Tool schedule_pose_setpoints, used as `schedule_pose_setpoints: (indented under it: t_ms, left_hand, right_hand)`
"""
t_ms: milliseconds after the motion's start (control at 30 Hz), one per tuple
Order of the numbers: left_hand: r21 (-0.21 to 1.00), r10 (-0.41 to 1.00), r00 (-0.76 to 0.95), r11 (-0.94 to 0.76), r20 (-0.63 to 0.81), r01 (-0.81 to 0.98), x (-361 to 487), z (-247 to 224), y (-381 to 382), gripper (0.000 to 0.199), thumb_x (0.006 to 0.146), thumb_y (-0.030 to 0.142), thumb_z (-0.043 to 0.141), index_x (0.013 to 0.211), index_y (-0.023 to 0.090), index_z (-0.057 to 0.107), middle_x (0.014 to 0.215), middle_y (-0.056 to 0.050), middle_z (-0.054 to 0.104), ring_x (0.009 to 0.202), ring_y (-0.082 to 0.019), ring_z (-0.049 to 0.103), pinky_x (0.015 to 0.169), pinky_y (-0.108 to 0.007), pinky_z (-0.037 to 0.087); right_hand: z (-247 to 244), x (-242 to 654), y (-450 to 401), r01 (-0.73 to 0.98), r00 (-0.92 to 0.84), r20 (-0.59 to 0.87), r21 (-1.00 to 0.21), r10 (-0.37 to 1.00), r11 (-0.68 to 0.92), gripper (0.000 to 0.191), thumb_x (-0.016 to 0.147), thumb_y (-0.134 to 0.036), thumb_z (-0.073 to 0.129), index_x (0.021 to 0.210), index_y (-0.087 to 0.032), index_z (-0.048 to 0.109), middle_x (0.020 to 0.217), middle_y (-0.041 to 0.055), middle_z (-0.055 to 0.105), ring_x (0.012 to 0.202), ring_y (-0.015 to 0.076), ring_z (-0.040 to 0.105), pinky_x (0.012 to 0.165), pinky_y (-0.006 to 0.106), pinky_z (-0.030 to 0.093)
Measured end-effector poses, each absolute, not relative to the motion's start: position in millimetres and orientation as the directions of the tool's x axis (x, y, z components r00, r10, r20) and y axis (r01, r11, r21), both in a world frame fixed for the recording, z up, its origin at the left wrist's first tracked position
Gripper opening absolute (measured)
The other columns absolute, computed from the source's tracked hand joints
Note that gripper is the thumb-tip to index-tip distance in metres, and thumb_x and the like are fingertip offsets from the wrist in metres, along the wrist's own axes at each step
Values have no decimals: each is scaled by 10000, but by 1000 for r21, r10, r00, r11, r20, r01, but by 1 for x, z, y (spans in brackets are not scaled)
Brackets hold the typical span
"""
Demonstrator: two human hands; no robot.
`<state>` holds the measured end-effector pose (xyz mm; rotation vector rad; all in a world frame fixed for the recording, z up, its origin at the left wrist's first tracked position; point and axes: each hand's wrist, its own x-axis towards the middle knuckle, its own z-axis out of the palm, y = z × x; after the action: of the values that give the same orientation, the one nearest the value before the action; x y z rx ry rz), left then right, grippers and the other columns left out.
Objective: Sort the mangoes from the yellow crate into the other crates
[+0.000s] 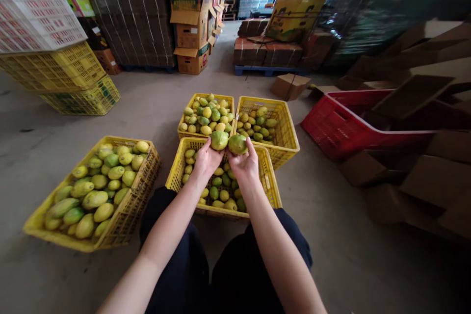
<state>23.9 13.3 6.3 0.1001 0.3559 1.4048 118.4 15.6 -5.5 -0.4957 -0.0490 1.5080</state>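
Two green-yellow fruits sit side by side, touching: the left fruit [219,140] gripped by the left hand [206,159], the right fruit [237,143] clamped in the right hand [243,163], both held above the near yellow crate [270,184]. No writing on them is readable. Their skins are smooth and rounded; the plastic crates are lattice-walled, like the far pair [285,130] and the left crate [142,181] of longer fruit, on bare concrete

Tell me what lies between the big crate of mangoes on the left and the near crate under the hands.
Bare concrete floor lies between the left crate and the near crate; head view.
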Motion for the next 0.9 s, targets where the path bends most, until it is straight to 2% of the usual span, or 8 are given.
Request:
schedule_pose_setpoints:
  t_ms: [100, 167, 300, 467, 567, 667, 767, 900]
  left_hand:
    - [290, 983, 108, 149, -150, -945, 21, 8, 11, 344, 914, 142, 385, 1184, 151, 598, 1191, -87, 648, 1153, -202, 585, 983, -340, 467]
    - [292, 983, 81, 126, -163, -948, 19, 9, 10, 311, 904, 178, 411, 1124, 134, 626, 1142, -93, 668, 1138, -213, 594, 984, -345, 465]
    - [309, 977, 45, 109, -208, -945, 19, 10, 8, 268, 874, 245, 499, 1062, 129, 650, 1081, -95, 690, 1123, -227, 600, 987, -354, 463]
    - [297, 973, 45, 112, -225, -948, 19, 9, 7, 259, 884, 272, 517, 1043, 117, 651, 1078, -98, 693, 1133, -217, 597, 963, -313, 486]
    - [296, 975, 40, 104, -217, -949, 19, 9, 7, 261, 900, 285, 515, 1056, 121, 644, 1079, -94, 692, 1120, -212, 605, 947, -308, 502]
    - [289, 963, 37, 117, -266, -950, 20, 8, 10, 308, 909, 354, 505, 1083, 133, 629, 1023, -93, 698, 1037, -211, 642, 863, -300, 547]
    - [238, 937, 81, 169, -339, -956, 20, 4, 14, 398, 923, 452, 445, 1072, 125, 616, 918, -101, 694, 916, -204, 671, 749, -281, 578]
    - [171, 934, 112, 179, -340, -969, 21, -1, 17, 327, 963, 345, 355, 968, 152, 619, 818, -65, 679, 799, -159, 672, 707, -261, 576]
  right_hand:
    - [-5, 118, 15, -944, 97, -243, -329, 965, 12, 233, 864, -428, 562, 922, -216, 638, 851, -7, 720, 861, 147, 681, 820, 296, 559]
    - [-2, 117, 12, -943, 92, -253, -334, 963, 2, 305, 854, -486, 557, 928, -204, 649, 845, 0, 720, 830, 147, 685, 803, 290, 564]
    - [3, 116, 10, -941, 81, -238, -338, 968, -4, 227, 869, -398, 570, 896, -190, 655, 813, -10, 720, 745, 117, 683, 741, 239, 572]
    - [-1, 117, 14, -965, 43, -245, -261, 969, -23, 420, 840, -564, 542, 1009, -194, 643, 854, 32, 723, 828, 174, 689, 769, 321, 587]
    - [-7, 118, 17, -965, 52, -248, -262, 967, -15, 451, 826, -591, 543, 1053, -212, 630, 832, 22, 714, 815, 176, 687, 753, 326, 589]
    - [-12, 119, 20, -961, 40, -286, -274, 957, -41, 462, 840, -613, 493, 1029, -214, 630, 804, 18, 705, 762, 174, 681, 718, 331, 591]
    - [-12, 119, 20, -963, 0, -362, -252, 932, -98, 510, 887, -619, 357, 1001, -204, 630, 776, 33, 697, 733, 185, 672, 709, 361, 591]
    - [-8, 119, 18, -972, -26, -380, -207, 925, -112, 506, 928, -567, 256, 903, -223, 626, 738, 21, 680, 731, 170, 664, 682, 330, 581]
